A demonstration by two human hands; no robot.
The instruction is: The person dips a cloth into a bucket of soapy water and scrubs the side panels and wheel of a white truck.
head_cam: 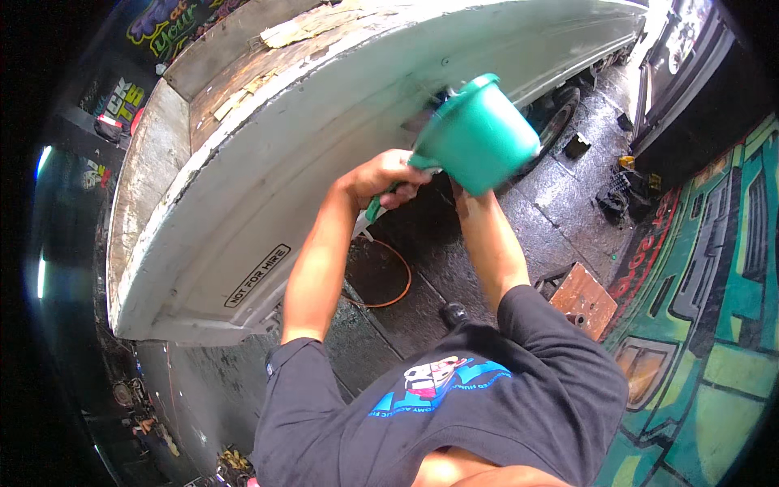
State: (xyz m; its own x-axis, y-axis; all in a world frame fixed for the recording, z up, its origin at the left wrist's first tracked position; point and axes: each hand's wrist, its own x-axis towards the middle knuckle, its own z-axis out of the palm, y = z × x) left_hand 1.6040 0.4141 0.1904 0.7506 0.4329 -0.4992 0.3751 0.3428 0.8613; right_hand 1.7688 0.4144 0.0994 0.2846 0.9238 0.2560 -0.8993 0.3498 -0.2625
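Observation:
My left hand (392, 179) is closed around the handle of a green plastic dipper (490, 137), whose deep cup is tilted beside a pale vehicle body panel (341, 128). My right forearm reaches up behind the cup, which hides most or all of that hand; its grip cannot be made out. A blurred pinkish shape and a small dark thing show against the panel, just left of the cup's rim. Below my left hand a pale fitting (364, 234) is partly seen, near a looped orange hose (406, 268).
The load bed (210, 122) has peeling wooden boards and a chipped edge. A tyre (558, 119) stands beyond the dipper. On the wet dark floor are a rusty metal-topped stand (583, 298), my dark shoe (453, 315) and jumbled black gear (624, 192). A painted wall (688, 341) runs along the right.

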